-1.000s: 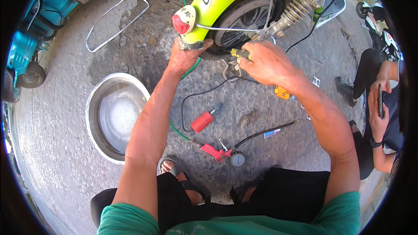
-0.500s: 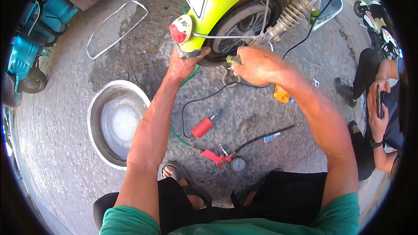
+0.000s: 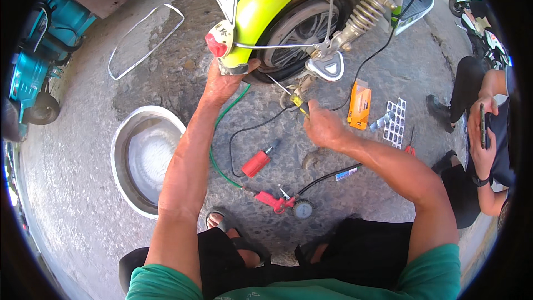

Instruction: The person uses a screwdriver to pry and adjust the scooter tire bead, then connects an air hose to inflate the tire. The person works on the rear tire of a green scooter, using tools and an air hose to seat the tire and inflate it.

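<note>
Nearby, a red air gun with a round gauge lies on the rough ground, a metal bowl well to its left. Farther out, the right hand is closed around the dark end of a yellow-handled tool, whose thin shaft slants toward the wheel; I cannot tell whether its tip touches. An orange box lies right of that hand. Beyond, the left hand is clamped on the lower end of the green mudguard, below a red lamp; the wheel sits under the mudguard, beside a coil spring.
</note>
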`<state>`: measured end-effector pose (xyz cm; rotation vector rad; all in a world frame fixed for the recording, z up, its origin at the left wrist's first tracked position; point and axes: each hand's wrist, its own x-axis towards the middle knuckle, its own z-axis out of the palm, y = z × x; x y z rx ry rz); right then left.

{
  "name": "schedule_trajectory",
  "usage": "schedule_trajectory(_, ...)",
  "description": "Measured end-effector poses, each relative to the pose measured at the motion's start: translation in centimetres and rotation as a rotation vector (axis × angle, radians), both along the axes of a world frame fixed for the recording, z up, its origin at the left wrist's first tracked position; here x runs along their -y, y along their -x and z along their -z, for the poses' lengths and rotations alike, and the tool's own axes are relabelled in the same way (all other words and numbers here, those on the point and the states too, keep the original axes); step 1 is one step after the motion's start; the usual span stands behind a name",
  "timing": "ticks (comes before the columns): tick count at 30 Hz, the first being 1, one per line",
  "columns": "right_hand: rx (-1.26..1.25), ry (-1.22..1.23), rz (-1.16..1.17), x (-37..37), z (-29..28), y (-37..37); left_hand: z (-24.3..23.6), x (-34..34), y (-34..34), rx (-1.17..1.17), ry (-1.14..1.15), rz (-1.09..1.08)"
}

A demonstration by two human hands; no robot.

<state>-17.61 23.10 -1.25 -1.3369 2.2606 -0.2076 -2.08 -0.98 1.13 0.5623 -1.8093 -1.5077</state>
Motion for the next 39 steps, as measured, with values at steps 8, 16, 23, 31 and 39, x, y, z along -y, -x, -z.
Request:
schedule_trajectory(8,0.098,0.051,0.121,0.2,3.3,-4.4,0.6,0.9,-0.1,-0.050,-0.003,0.041)
schedule_trajectory(16,0.215,0.143,0.332,0.9,5.7,-6.9,0.0,0.5,0.0,-0.035,-0.037,0.032)
schedule_trajectory(23,0.286,0.242,0.472,2.1,7.8,-9.5,0.4,0.6,-0.1,0.015,-0.023,0.040)
schedule_trajectory(31,0.448,0.388,0.589,6.4,8.9,-15.6,0.7,-0.2,0.1,-0.026,-0.021,-0.039)
schedule_trajectory(39,0.585,0.286,0.579,4.6,8.9,-18.7,1.2,-1.2,-0.2,-0.062,-0.094,-0.044)
